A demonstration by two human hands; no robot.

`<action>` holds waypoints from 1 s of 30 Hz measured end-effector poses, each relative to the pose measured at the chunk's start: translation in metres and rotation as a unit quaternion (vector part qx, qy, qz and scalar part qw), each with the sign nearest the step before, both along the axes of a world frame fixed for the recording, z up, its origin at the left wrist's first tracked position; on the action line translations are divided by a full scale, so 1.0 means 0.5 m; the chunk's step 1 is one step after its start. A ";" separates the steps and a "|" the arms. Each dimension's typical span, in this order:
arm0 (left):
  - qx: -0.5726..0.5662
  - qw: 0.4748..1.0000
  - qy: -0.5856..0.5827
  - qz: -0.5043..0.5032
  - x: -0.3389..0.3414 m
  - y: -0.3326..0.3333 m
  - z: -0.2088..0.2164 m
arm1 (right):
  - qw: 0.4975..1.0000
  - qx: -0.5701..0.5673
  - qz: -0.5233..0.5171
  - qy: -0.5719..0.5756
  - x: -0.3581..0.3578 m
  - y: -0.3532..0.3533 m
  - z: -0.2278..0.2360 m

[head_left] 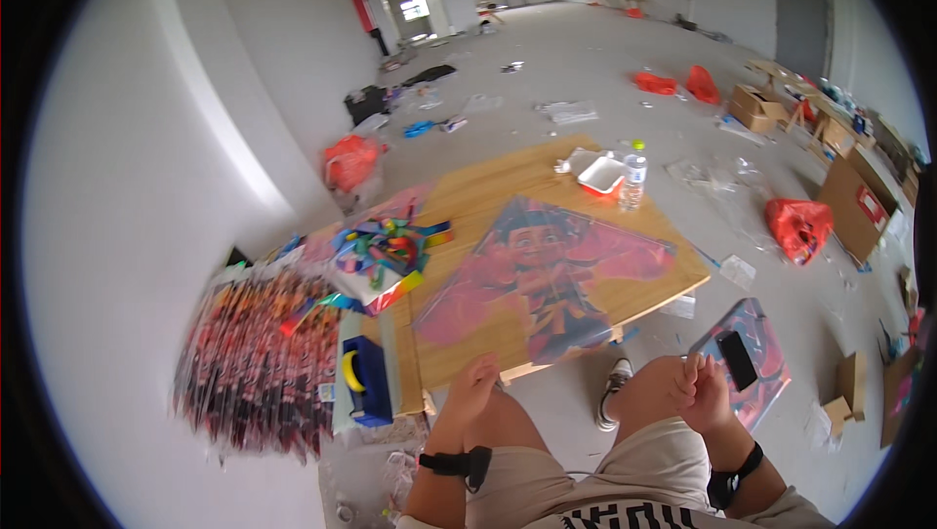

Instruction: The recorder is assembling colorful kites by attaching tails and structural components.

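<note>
A thin pink kite (547, 270) printed with a cartoon figure lies spread over the wooden table (468, 187), its lower end at the near edge. My left hand (475, 382) is just in front of that edge, close to the kite's lower left side. Its fingers are closed together; whether anything thin is between them is hidden. Above my right thigh, my right hand (701, 392) is raised with its fingers curled in a pinch. Anything in that pinch is too small to make out. Beyond it a black phone (737, 360) rests on a printed sheet-covered surface (771, 383).
Left of the table hangs a thick row of printed kites (259, 358), beside a blue tape dispenser (368, 383) and a heap of colourful ribbons (381, 251). A water bottle (633, 178) and white-and-red tray (600, 174) stand at the back. Red bags (798, 229) and cardboard boxes (855, 202) litter the floor.
</note>
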State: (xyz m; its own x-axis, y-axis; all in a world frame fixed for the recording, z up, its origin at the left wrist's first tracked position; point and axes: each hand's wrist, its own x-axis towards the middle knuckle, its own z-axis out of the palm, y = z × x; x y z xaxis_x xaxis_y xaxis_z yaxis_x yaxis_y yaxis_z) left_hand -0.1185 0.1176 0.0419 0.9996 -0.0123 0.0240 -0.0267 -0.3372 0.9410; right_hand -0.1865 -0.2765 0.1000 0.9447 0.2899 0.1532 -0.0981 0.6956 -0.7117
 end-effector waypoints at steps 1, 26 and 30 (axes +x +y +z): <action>-0.036 0.999 0.016 0.002 -0.022 0.037 0.020 | 0.991 -0.011 -0.071 0.115 0.002 -0.017 -0.058; -0.175 0.979 0.020 0.102 0.073 0.191 -0.058 | 0.950 0.148 -0.025 0.274 0.087 0.052 -0.168; -0.096 0.990 0.041 0.096 0.190 0.160 -0.004 | 0.945 0.176 -0.019 0.276 0.100 0.054 -0.157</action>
